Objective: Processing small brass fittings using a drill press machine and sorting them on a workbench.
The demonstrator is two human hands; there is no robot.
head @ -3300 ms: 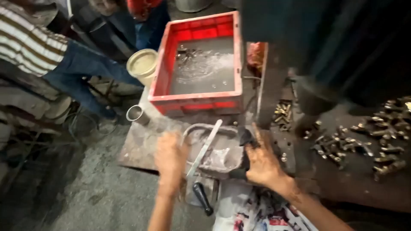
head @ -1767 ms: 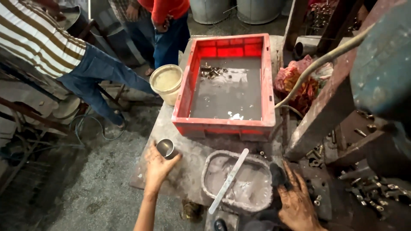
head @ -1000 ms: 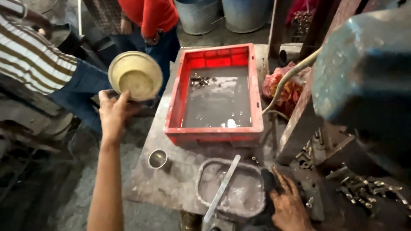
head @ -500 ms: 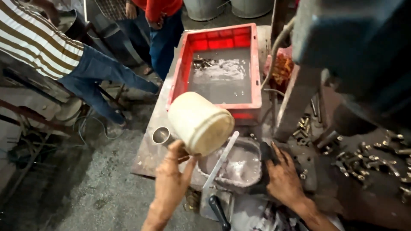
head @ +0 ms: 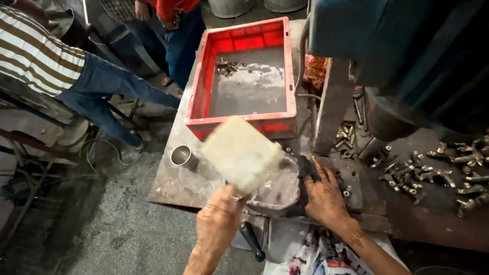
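- As your left hand [head: 220,224] tips it, the cream plastic tub [head: 240,153] hangs mouth-down over the grey basin [head: 277,191] at the near edge of the metal table [head: 175,178]; your fingers are closed round its lower end.
- Judge the tub light and fairly stiff, likely wet and slick; a grip wrapped round the wall near the base, as you have it, looks the safest hold.
- Your right hand [head: 323,196] lies flat, fingers spread, against the basin's right rim, over a dark rag or glove [head: 305,170]; it steadies the basin and grasps nothing that you can make out.
- The basin probably carries liquid, so expect it to be heavier and to slosh; hold it by the rim.
- The tub is blurred by motion, so you cannot tell whether anything is pouring from it.
- It also hides much of the basin's inside.
- The red crate [head: 243,76] behind holds murky water with small metal parts in its far corner; its depth is unclear.
- A steel cup [head: 182,155] stands just left of the tub.
- The blue machine [head: 407,51] is cut off at the top and right.
- The brass fittings [head: 438,170] scattered to the right are too small to tell apart.
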